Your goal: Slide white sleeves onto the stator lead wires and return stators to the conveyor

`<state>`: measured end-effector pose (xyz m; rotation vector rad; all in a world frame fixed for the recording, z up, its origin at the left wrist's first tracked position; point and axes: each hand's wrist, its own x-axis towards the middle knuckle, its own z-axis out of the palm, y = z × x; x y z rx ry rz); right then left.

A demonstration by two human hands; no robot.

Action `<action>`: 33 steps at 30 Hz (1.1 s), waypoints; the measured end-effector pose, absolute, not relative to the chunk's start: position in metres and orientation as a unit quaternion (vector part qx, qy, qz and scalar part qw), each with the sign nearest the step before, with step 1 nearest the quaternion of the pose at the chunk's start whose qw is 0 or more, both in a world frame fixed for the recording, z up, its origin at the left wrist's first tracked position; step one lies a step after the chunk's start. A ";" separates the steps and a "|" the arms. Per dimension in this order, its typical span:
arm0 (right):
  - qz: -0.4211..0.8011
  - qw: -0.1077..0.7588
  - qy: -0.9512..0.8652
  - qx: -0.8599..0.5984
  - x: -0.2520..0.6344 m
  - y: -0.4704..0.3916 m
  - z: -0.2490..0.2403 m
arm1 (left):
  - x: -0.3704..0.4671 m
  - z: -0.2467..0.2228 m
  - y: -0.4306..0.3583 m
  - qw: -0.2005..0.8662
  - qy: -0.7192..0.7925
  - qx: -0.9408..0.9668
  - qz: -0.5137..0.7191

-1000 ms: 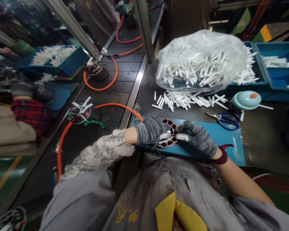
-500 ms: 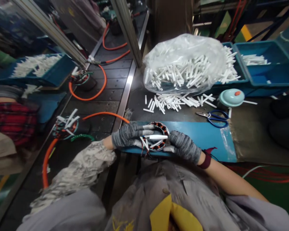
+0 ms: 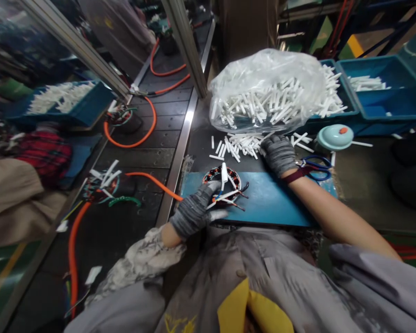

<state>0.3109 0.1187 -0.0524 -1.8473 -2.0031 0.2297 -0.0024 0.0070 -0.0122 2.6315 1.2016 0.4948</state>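
A ring-shaped wound coil part (image 3: 236, 179) with white sleeves and wire ends lies on the blue mat (image 3: 273, 199). My left hand (image 3: 196, 210), in a grey glove with pale fingertips, grips the ring's left lower edge. One thick white sleeve (image 3: 224, 173) stands across the ring's upper side. My right hand (image 3: 280, 154), in a grey glove, is at the loose pile of white sleeves (image 3: 244, 144) behind the mat. Its fingertips are hidden among the sleeves, so what they hold cannot be seen.
Behind the pile lie a clear bag of sleeves (image 3: 266, 92) and blue bins (image 3: 384, 108). Blue-handled cutters (image 3: 317, 167) and a pale blue round container (image 3: 335, 137) are at right. Left, a conveyor (image 3: 152, 159) carries more coil parts and orange rings; a co-worker's plaid sleeve (image 3: 45, 152) shows beyond.
My right hand has left the ring and reached up to the sleeve pile. The ring has turned, its wire ends now pointing right. My left hand has shifted to its lower left.
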 end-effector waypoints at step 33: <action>0.659 0.352 -0.548 -0.377 0.264 -0.005 -0.058 | -0.027 0.006 0.066 0.371 0.230 0.900 0.013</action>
